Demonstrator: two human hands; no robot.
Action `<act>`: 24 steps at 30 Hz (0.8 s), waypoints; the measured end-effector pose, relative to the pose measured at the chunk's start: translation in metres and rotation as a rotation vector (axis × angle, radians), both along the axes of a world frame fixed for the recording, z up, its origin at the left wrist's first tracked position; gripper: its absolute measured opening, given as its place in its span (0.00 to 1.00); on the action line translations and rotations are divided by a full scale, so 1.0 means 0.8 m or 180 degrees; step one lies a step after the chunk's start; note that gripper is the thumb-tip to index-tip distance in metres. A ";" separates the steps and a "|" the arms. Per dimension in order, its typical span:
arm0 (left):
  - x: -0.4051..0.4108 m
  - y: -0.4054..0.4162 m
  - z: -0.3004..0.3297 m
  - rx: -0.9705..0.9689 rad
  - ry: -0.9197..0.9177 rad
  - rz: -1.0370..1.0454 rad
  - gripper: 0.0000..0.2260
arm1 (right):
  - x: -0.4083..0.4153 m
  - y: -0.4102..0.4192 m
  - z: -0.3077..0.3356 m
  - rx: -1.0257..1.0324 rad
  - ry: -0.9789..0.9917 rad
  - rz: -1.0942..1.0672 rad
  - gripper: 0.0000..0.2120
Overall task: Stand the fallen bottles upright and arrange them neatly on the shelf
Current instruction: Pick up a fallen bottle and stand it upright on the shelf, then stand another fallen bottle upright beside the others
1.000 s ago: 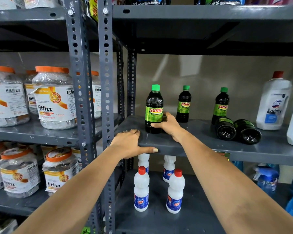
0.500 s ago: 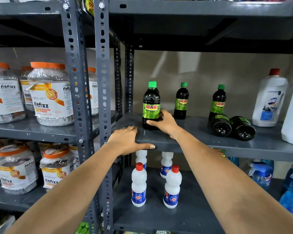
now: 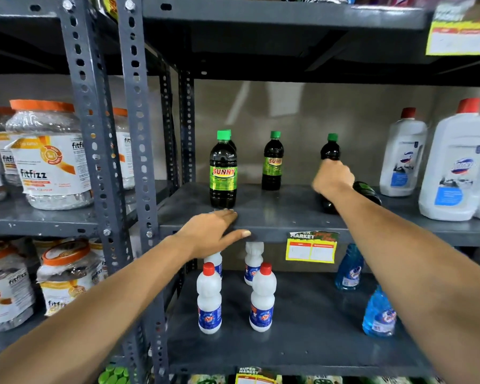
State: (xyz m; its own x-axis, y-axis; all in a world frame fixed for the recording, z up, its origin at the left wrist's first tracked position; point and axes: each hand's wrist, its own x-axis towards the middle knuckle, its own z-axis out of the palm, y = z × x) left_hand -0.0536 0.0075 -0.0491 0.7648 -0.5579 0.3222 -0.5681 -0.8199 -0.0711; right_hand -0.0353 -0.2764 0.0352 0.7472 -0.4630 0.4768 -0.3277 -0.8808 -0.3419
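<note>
Three dark Sunny bottles with green caps stand on the grey shelf [image 3: 275,217]: one at the front left [image 3: 223,173], one further back [image 3: 272,164], and a third [image 3: 330,149] partly hidden behind my right hand. Two more dark bottles lie on their sides, bases toward me, the left one [image 3: 327,207] and the right one [image 3: 367,191]. My right hand [image 3: 333,177] curls down over the left fallen bottle and grips it. My left hand [image 3: 214,234] rests flat on the shelf's front edge with the thumb against the lip, holding nothing.
Two big white jugs [image 3: 402,159] [image 3: 460,167] stand at the right of the same shelf. White red-capped bottles [image 3: 209,300] and blue bottles [image 3: 378,314] fill the shelf below. Fitfizz jars [image 3: 50,156] sit left of the perforated steel uprights [image 3: 139,162]. A price tag [image 3: 311,246] hangs from the edge.
My right hand let go of the front left bottle and moved right to the fallen bottles. My left hand loosened its hold on the shelf edge and slid slightly right.
</note>
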 end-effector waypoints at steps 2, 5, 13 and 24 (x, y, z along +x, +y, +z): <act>0.001 -0.022 0.004 0.0044 0.0100 -0.0189 0.41 | 0.004 -0.014 -0.002 0.0016 0.0217 -0.0099 0.18; 0.009 -0.044 0.007 0.0121 0.0257 -0.0199 0.42 | 0.012 -0.026 0.004 0.0250 0.0370 -0.0056 0.21; 0.038 -0.049 0.014 -0.0002 0.0716 -0.0205 0.49 | 0.026 -0.052 0.032 0.0968 0.1747 0.0135 0.34; 0.031 -0.052 0.015 -0.0144 0.0533 -0.0096 0.48 | 0.062 -0.079 -0.021 0.1904 0.0346 0.0337 0.41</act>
